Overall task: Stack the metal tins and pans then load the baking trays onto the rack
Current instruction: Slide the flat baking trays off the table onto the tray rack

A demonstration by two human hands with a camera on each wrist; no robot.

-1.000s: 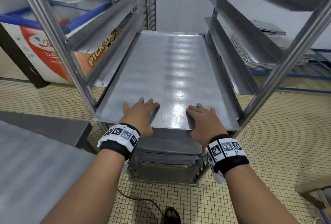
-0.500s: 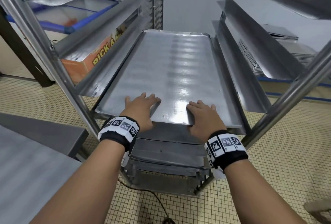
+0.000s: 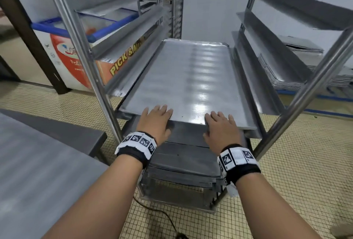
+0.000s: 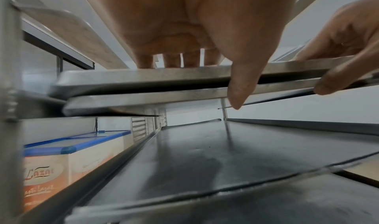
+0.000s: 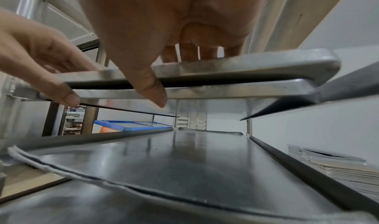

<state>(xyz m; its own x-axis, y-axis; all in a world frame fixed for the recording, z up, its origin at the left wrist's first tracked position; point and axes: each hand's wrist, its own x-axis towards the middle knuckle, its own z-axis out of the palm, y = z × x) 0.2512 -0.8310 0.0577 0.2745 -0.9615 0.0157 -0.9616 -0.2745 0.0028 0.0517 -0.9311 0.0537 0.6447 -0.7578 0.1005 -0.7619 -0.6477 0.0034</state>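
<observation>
A large flat metal baking tray (image 3: 191,78) lies on the runners of the steel rack (image 3: 80,47), most of its length inside. My left hand (image 3: 155,122) and right hand (image 3: 221,128) press on its near edge, with straight fingers flat on top. In the left wrist view the left thumb (image 4: 239,89) hangs down in front of the tray rim (image 4: 143,77), uncurled. A second tray rim (image 5: 225,91) sits just under the top rim (image 5: 256,62), and the right hand's thumb (image 5: 151,88) crosses both. Darker trays (image 3: 183,158) fill the levels below.
A steel table (image 3: 38,162) stands close at my left. A chest freezer with a blue rim (image 3: 76,34) is behind the rack's left side. A stack of trays (image 3: 298,66) lies at the right. A black cable (image 3: 152,212) runs over the tiled floor.
The tray has slid a little deeper into the rack, with both hands following its near edge forward. My view has moved closer and lifted.
</observation>
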